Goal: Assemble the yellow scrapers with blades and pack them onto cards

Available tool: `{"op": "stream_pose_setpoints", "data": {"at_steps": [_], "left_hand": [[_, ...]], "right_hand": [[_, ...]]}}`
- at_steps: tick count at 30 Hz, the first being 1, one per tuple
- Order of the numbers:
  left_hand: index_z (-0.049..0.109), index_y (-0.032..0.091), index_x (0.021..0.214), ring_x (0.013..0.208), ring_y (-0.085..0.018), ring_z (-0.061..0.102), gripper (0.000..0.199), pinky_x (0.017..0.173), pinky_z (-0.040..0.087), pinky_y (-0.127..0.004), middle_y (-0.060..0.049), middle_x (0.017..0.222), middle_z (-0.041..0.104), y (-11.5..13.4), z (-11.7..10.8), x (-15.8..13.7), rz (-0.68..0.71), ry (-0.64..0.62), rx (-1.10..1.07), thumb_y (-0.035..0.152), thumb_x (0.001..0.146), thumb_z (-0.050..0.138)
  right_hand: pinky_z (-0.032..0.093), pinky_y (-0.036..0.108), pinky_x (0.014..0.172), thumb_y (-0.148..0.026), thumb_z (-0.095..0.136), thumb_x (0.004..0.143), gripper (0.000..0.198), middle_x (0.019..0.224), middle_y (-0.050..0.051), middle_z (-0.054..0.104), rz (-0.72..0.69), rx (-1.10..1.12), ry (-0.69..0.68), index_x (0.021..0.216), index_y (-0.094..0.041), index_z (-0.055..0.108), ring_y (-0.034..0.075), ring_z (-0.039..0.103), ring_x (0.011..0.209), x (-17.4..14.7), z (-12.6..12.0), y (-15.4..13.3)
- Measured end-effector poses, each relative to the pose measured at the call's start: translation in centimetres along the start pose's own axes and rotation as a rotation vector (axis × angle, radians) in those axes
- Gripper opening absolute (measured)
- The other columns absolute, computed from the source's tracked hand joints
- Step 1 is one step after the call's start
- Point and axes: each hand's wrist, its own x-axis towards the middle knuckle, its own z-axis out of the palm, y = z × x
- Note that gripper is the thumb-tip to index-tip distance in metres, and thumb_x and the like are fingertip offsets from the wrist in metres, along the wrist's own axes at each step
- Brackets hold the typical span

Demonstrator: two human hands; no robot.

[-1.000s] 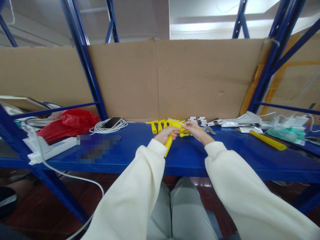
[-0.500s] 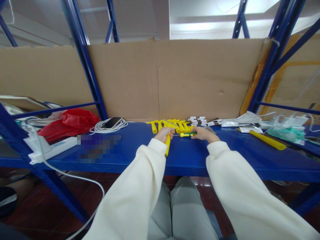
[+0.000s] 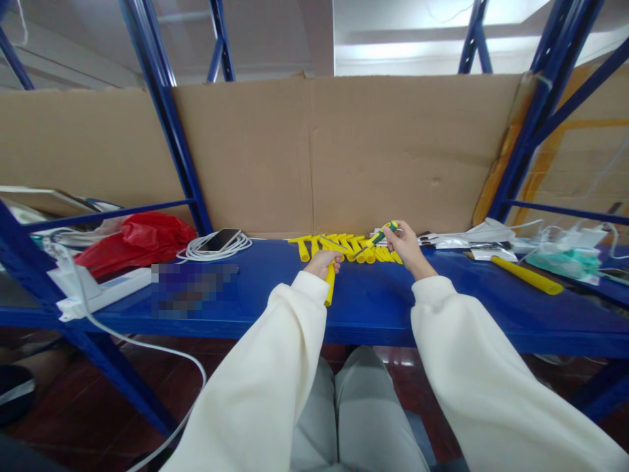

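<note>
My left hand (image 3: 323, 263) is closed around a yellow T-shaped tool with a round tubular handle (image 3: 329, 293), whose lower end points toward me. In my right hand (image 3: 407, 246) is a screwdriver (image 3: 377, 237) with a green and yellow handle. It is raised and tilted, its shaft slanting down and left toward the head of the yellow tool; whether the tip touches it I cannot tell. Behind my hands, several more yellow T-shaped tools (image 3: 304, 252) lie in a row. Small yellow pieces (image 3: 390, 255) lie beside them, below my right hand.
A blue shelf top (image 3: 275, 288) carries everything, with a cardboard panel (image 3: 393, 151) upright behind. To the left are a phone (image 3: 221, 240) on a coiled white cable (image 3: 196, 250), a red bag (image 3: 142, 239) and a power strip (image 3: 115, 293). Rightward lies a long yellow-handled tool (image 3: 528, 275).
My right hand has lifted and moved slightly right, tilting the screwdriver from nearly level to slanting, handle up. The small yellow pieces now show below it. My left hand has stayed in place.
</note>
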Motion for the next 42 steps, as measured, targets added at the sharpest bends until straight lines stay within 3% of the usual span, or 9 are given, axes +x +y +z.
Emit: {"op": "stream_pose_setpoints", "data": {"at_steps": [5,23,37,42], "left_hand": [[0.047,0.019,0.08,0.036,-0.004,0.031,0.019,0.041,0.023,-0.015,0.008,0.048,0.041,0.2,0.2,-0.3,-0.056,0.031,0.037,0.003,0.088,0.053],[0.044,0.019,0.074,0.035,-0.004,0.031,0.025,0.039,0.023,-0.014,0.008,0.046,0.04,0.6,0.5,-1.1,-0.079,-0.024,0.065,0.004,0.094,0.045],[0.048,0.018,0.076,0.038,-0.005,0.032,0.021,0.041,0.025,-0.017,0.008,0.049,0.041,0.2,0.5,-0.8,-0.07,0.043,0.076,0.002,0.089,0.055],[0.047,0.018,0.076,0.037,-0.004,0.032,0.022,0.041,0.024,-0.016,0.008,0.05,0.041,0.2,0.5,-0.7,-0.064,0.051,0.073,0.003,0.092,0.051]], "right_hand": [[0.032,0.019,0.039,-0.06,0.078,0.067,0.05,0.055,-0.01,0.047,-0.028,0.126,0.081,0.082,-0.025,0.046,0.007,0.042,0.041,0.0,0.2,-0.7],[0.028,0.018,0.037,-0.058,0.08,0.068,0.049,0.054,-0.01,0.044,-0.001,0.15,0.007,0.083,-0.025,0.046,0.006,0.038,0.04,-0.4,0.7,-0.8],[0.026,0.018,0.037,-0.063,0.079,0.068,0.053,0.056,-0.01,0.045,-0.044,0.125,-0.098,0.086,-0.026,0.046,0.005,0.036,0.04,-0.7,0.9,-1.4],[0.028,0.019,0.038,-0.055,0.082,0.068,0.048,0.059,-0.009,0.048,-0.027,0.136,-0.142,0.088,-0.025,0.051,0.006,0.039,0.042,-1.1,0.9,-2.4]]}}
